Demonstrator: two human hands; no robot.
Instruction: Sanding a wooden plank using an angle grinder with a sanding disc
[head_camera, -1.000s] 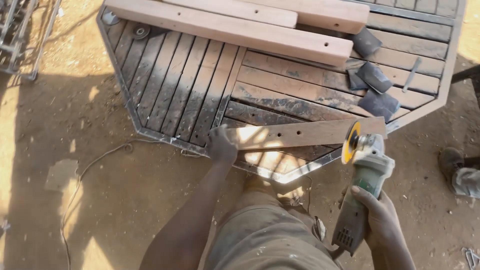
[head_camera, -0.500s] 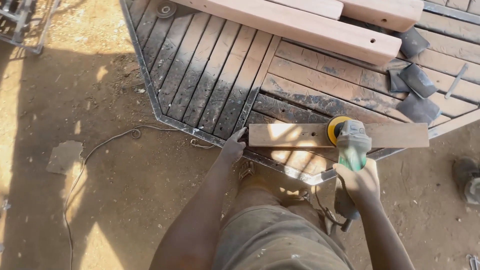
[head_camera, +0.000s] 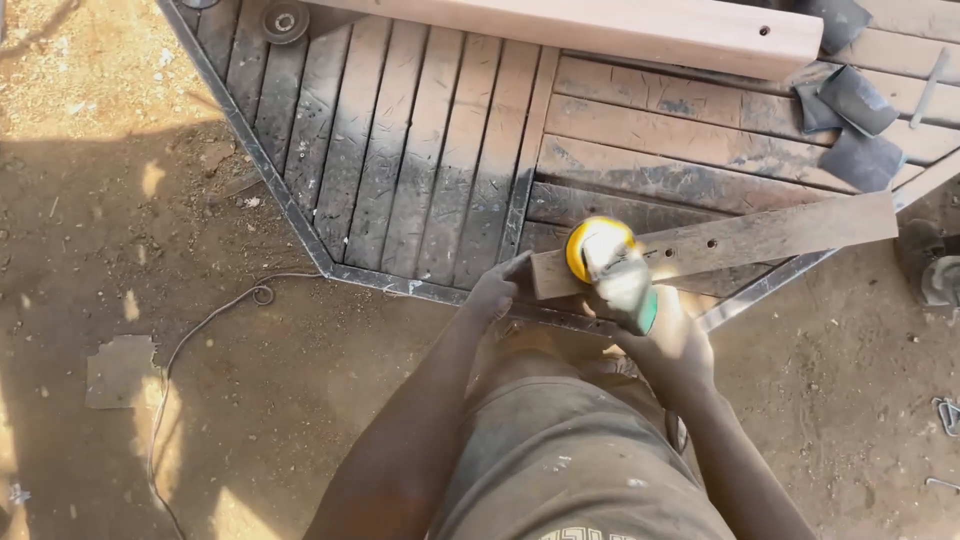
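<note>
At plank's (head_camera: 760, 235) left end, grinder (head_camera: 610, 265) presses.

grinder (head_camera: 612, 268): plank's (head_camera: 720, 240) right end → left end | beside left hand (head_camera: 495, 290)

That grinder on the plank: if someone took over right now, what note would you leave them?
Right hand: gripping the angle grinder, its yellow disc on the plank's near end.
Left hand: fingers steadying that end of the drilled wooden plank.
Plank lies across the slatted wooden panel, over its metal frame.
Done: grinder placed on the plank's left end.
Left: apparently the plank's length to the right.
</note>
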